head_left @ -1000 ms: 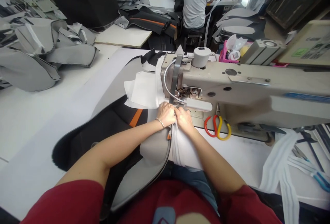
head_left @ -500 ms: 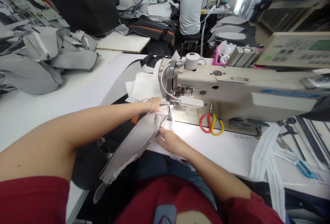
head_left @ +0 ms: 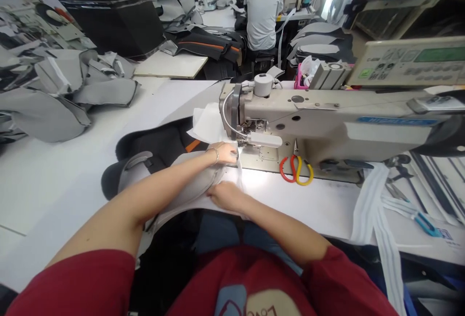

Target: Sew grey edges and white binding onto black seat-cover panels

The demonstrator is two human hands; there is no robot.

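A grey and dark sewn cover (head_left: 191, 175) lies across the table's front edge at the left of the sewing machine (head_left: 316, 107). Close by the needle area, my left hand (head_left: 227, 153) is closed on the cover's edge. Nearer my body, my right hand (head_left: 225, 196) grips the cover's near edge, its fingers curled and partly hidden. A narrow white strip (head_left: 240, 173) hangs down beside the presser foot. Scissors with red and yellow handles (head_left: 296, 168) rest on the machine bed to the right of both hands.
Grey sewn pieces (head_left: 47, 107) are heaped on the table at the left. White striped webbing (head_left: 378, 214) droops over the front edge at right, beside blue-handled scissors (head_left: 426, 224). A control panel (head_left: 410, 64) stands behind the machine. Farther back sits a person in a white shirt (head_left: 264, 13).
The cover has swung up and left onto the table, showing its dark part and orange stripe. My left hand has shifted slightly right; my right hand moved slightly left.
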